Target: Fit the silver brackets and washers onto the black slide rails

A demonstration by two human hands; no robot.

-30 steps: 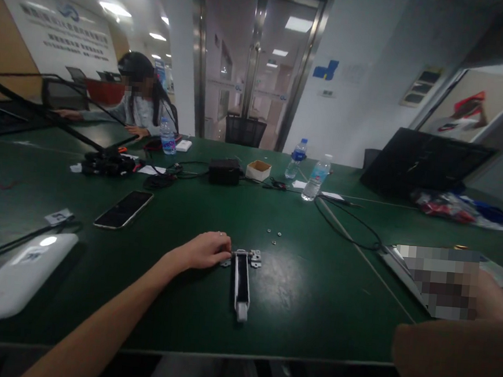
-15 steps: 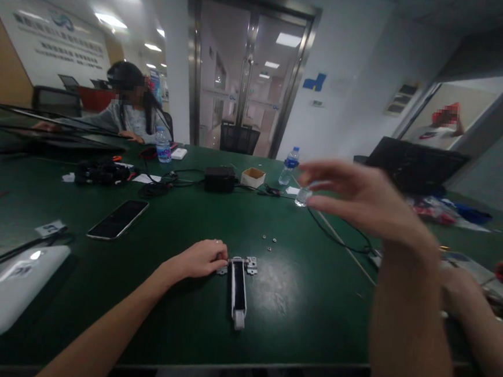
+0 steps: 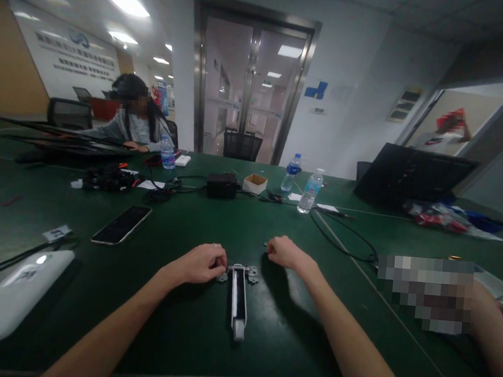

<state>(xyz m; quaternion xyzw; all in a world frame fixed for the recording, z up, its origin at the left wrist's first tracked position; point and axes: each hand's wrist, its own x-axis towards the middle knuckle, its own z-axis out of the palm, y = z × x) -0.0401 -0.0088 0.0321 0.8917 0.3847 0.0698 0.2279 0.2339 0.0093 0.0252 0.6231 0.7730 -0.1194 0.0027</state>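
Observation:
A metal lever latch [image 3: 239, 304] with a pale tip and small bracket plates lies lengthwise on the green table in front of me. My left hand [image 3: 204, 263] rests at its upper left corner, thumb and fingers closed on the bracket end there. To the upper right of the latch, my right hand [image 3: 285, 252] is on the tabletop with curled fingertips pressed together. One small metal nut [image 3: 265, 244] shows just beside those fingertips. Whatever the right fingers pinch is hidden beneath them.
A phone [image 3: 122, 225] and a white power bank [image 3: 16, 298] lie to the left. Further back stand a black box [image 3: 222, 185], an open carton [image 3: 255, 183] and a water bottle [image 3: 311, 191]. A cable [image 3: 338, 242] runs on the right, near another person's forearm [image 3: 491, 323].
My right hand has come down from the air above the right side of the table to the small nuts, covering some of them. The left hand stays at the latch.

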